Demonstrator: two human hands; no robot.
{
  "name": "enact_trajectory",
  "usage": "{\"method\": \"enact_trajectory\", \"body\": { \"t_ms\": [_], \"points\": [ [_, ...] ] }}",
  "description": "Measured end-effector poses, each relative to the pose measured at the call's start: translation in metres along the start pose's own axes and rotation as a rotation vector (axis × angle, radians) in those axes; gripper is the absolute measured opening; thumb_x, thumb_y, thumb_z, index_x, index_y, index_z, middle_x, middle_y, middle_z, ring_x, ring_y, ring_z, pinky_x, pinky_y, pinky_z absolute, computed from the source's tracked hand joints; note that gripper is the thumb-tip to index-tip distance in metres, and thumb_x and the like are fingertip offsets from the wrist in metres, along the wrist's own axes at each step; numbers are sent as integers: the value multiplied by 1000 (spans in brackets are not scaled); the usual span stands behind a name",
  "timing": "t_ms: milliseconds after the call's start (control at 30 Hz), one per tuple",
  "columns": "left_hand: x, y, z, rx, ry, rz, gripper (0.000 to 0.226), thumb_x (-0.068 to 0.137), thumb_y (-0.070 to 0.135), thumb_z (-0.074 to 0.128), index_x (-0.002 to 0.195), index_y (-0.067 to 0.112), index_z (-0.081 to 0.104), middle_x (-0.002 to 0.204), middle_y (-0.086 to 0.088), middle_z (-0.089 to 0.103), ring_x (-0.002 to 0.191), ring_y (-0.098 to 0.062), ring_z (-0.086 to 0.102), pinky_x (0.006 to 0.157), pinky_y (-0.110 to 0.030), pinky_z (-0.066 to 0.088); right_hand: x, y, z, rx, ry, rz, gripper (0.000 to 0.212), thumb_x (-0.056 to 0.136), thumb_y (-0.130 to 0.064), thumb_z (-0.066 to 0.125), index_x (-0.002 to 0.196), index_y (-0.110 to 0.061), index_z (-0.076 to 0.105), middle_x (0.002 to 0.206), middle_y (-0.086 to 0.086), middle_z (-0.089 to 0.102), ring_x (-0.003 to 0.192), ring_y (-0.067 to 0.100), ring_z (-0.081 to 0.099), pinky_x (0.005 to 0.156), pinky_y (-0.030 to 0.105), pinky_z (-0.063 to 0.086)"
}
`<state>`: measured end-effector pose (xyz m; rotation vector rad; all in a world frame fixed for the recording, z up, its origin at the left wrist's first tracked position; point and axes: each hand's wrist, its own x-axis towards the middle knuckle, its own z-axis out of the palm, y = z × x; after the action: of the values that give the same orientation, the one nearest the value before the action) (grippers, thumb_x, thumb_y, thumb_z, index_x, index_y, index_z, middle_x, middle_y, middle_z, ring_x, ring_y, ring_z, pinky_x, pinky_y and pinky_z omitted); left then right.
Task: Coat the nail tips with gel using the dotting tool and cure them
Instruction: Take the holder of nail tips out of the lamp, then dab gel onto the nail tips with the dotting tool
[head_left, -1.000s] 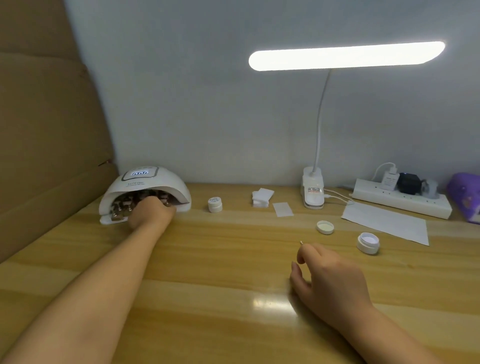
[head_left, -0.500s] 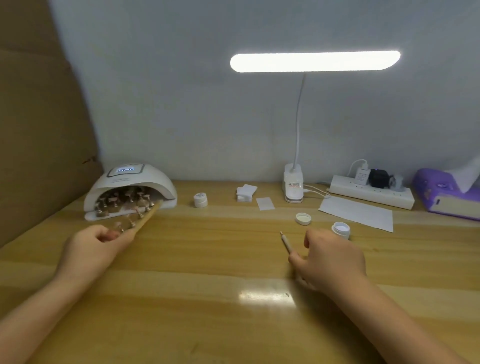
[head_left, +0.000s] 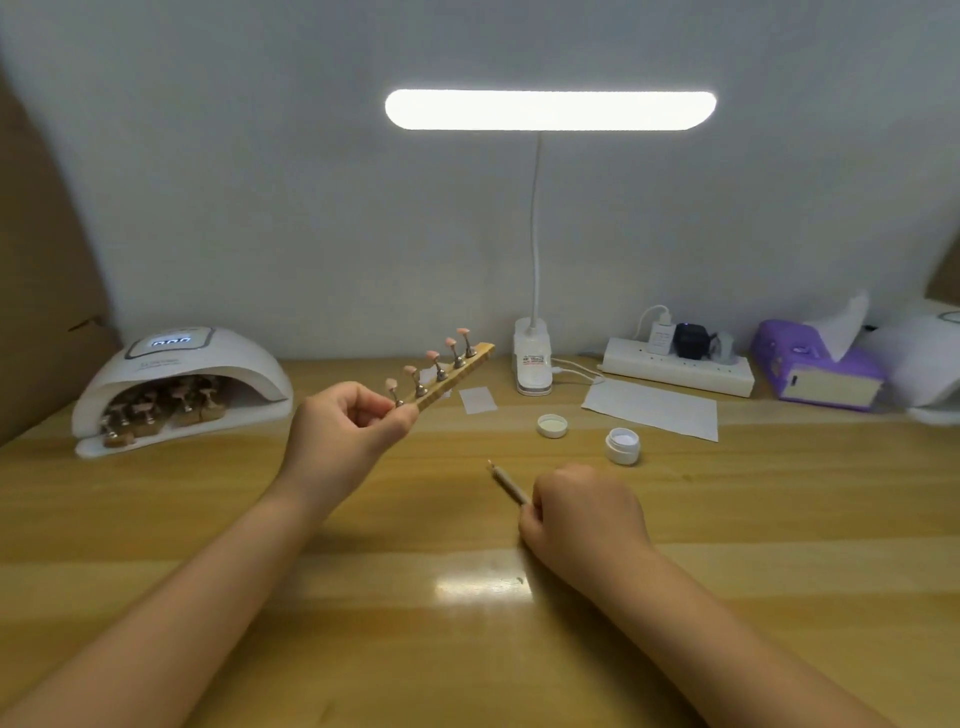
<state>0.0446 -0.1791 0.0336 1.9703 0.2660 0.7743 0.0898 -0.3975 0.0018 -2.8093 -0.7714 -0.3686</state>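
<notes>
Hands first: the left hand (head_left: 349, 422) is raised above the wooden table (head_left: 208, 519), forearm reaching in from the lower left, fingers curled and thumb pinching the near end of a wooden holder strip (head_left: 451, 375). That strip angles up and away to the right, clear of the tabletop, and five pink nail tips (head_left: 432, 355) stand along it on small metal stands. Over on the other side, the right hand (head_left: 582, 512) sits low by the table with its back to the camera, fingers folded around the dotting tool (head_left: 506, 482); the tool's slim shaft pokes out past the knuckles, tip aimed up and to the left, apart from the strip. Just beyond that hand, the open gel jar (head_left: 622, 445) stands on the table with its loose lid (head_left: 551, 425) beside it to the left. Far left, the white curing lamp (head_left: 182, 379) has its display lit, and more nail holders (head_left: 161, 408) are lined up inside its mouth. At the back wall, a clip-on desk lamp (head_left: 532, 364) shines overhead, with a power strip (head_left: 678, 369) and a purple tissue box (head_left: 815, 371) to its right, and a white sheet of paper (head_left: 652, 408) lying flat in front of the strip.
</notes>
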Motion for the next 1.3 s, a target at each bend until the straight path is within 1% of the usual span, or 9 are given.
{"method": "enact_trajectory", "body": {
  "t_ms": [133, 233, 400, 700, 933, 1033, 1100, 1200, 1300],
  "points": [
    [-8, -16, 3, -12, 15, 57, 17, 77, 22, 79, 76, 13, 65, 53, 11, 55, 47, 2, 46, 44, -10, 37, 10, 15, -8, 169, 145, 138, 26, 92, -33, 50, 85, -14, 66, 83, 0, 63, 79, 21, 59, 62, 32, 49],
    [-7, -23, 2, 7, -33, 85, 16, 74, 25, 81, 76, 19, 66, 57, 13, 58, 50, 1, 49, 46, -11, 40, 21, 28, -16, 474, 250, 201, 21, 90, -32, 58, 81, -17, 68, 73, -5, 64, 73, 16, 60, 66, 37, 54],
    [-12, -40, 13, 142, -191, 74, 17, 70, 35, 84, 77, 28, 70, 60, 12, 61, 52, -1, 48, 55, -28, 43, 27, 36, -17, 936, 215, 289, 23, 87, -31, 65, 70, -17, 72, 63, -2, 67, 64, 9, 62, 69, 31, 52],
    [-14, -39, 13, 415, -379, 105, 22, 70, 55, 76, 86, 40, 73, 71, 20, 63, 67, 2, 54, 66, -37, 49, 24, 30, -11, 1013, 153, 254, 22, 89, -31, 64, 72, -19, 72, 63, -3, 68, 65, 6, 62, 67, 25, 49],
    [-19, -26, 10, 796, -372, 190, 77, 56, 84, 48, 118, 41, 63, 89, 18, 56, 89, -9, 51, 68, -29, 44, 16, 20, -9, 1045, 123, 252, 20, 87, -27, 66, 73, -15, 73, 65, 0, 69, 67, 10, 64, 72, 30, 54],
    [-28, -16, 8, 680, -167, 335, 74, 68, 71, 58, 128, 29, 56, 86, 16, 55, 75, -4, 49, 61, -29, 44, 11, 14, -12, 1077, 107, 246, 16, 86, -27, 67, 74, -17, 73, 65, -3, 70, 62, 2, 63, 64, 19, 52],
    [-38, -6, 11, 548, -91, 492, 61, 81, 54, 63, 131, 22, 54, 84, 14, 60, 61, 1, 43, 52, -22, 37, 6, 8, -14, 1082, 91, 237, 17, 85, -26, 68, 73, -15, 72, 64, -1, 69, 62, 4, 63, 67, 24, 53],
    [-55, 3, 23, 517, -152, 682, 64, 81, 23, 77, 137, 19, 48, 89, 8, 70, 61, 6, 38, 46, -22, 45, -2, -6, -17, 1044, 63, 187, 17, 83, -28, 70, 72, -15, 73, 64, 0, 70, 65, 9, 65, 74, 35, 55],
    [-66, 4, 31, 446, -272, 652, 73, 75, 1, 78, 140, 15, 49, 99, 2, 69, 70, 5, 43, 56, -26, 53, -9, -19, -18, 965, 46, 116, 24, 83, -29, 70, 66, -13, 72, 59, -4, 68, 58, 4, 60, 64, 30, 50]
  ]
}}
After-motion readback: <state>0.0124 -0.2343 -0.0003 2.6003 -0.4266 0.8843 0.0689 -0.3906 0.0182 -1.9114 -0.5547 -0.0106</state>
